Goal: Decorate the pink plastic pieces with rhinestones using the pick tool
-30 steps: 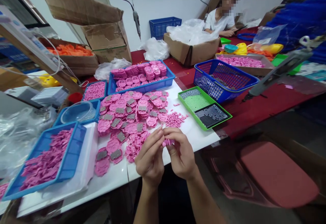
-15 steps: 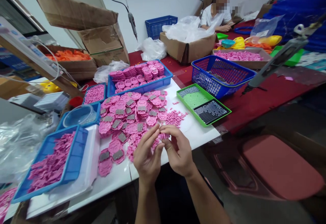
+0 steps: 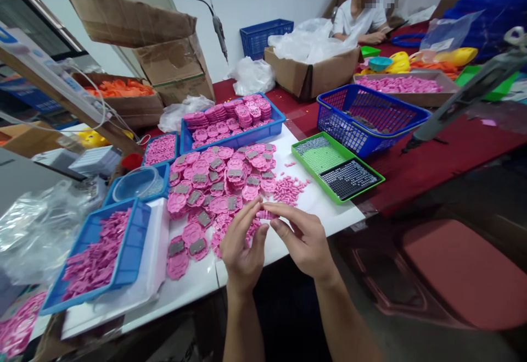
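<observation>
Between my two hands, over the front edge of the white work surface (image 3: pixel 329 218), is a small pink plastic part (image 3: pixel 267 215), mostly covered by my fingers. My left hand (image 3: pixel 244 244) closes on it from the left with fingertips and thumb. From the right, my right hand (image 3: pixel 303 238) pinches it, fingers bent over its top. Just beyond my hands lie a heap of pink scalloped plastic pieces (image 3: pixel 193 234) with grey metal plates and a scatter of small pink pegs (image 3: pixel 288 190). A blue bin (image 3: pixel 247 141) behind holds stacked pink pieces.
Right of the pegs sits a green tray (image 3: pixel 340 200) of small metal parts, with a blue basket (image 3: pixel 366 145) behind it. A blue tray (image 3: pixel 123 282) of pink parts stands at left. Electric screwdrivers (image 3: pixel 219 32) hang overhead. A person (image 3: pixel 362 18) sits across the table; a red stool (image 3: pixel 465 268) stands right.
The view has shifted slightly, so the scene sits a little further right. My right hand's fingers have flattened over the pink part, and its thumb has drawn slightly away from the left thumb.
</observation>
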Action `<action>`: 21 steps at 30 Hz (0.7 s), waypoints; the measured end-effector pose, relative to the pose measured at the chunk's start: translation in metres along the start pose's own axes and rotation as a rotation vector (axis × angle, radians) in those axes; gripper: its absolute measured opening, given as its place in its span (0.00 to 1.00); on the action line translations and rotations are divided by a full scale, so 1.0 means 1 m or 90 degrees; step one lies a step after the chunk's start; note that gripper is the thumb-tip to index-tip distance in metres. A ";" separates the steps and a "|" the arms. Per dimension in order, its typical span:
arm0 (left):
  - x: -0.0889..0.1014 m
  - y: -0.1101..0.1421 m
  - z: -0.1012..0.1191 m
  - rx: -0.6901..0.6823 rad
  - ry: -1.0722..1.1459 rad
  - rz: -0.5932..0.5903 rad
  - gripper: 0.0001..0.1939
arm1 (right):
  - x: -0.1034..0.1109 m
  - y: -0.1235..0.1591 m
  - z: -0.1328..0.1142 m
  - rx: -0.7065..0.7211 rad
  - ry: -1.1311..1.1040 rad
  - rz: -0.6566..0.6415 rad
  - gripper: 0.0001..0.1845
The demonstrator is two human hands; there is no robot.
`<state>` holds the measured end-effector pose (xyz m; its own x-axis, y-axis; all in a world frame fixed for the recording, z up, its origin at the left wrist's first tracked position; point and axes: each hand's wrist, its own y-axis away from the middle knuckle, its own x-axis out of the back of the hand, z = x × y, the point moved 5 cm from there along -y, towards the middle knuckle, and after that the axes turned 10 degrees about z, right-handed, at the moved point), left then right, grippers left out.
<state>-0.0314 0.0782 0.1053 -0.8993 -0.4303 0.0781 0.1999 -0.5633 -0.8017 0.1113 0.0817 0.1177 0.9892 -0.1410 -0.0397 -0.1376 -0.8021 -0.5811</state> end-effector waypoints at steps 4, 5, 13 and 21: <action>-0.001 0.001 -0.001 -0.022 -0.022 0.034 0.23 | -0.002 0.002 -0.005 0.003 0.031 0.016 0.22; -0.001 0.001 0.000 -0.027 -0.027 0.040 0.23 | -0.003 0.002 -0.006 0.003 0.039 0.022 0.22; -0.001 0.000 0.004 -0.014 -0.034 0.032 0.16 | -0.005 0.007 -0.016 0.038 0.081 0.107 0.21; 0.001 -0.002 -0.003 0.136 0.015 -0.014 0.18 | 0.002 0.004 0.027 -0.293 -0.200 0.109 0.09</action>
<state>-0.0334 0.0810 0.1053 -0.9129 -0.4006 0.0781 0.2554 -0.7101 -0.6562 0.1140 0.0945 0.0933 0.9083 -0.1686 -0.3828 -0.2355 -0.9625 -0.1348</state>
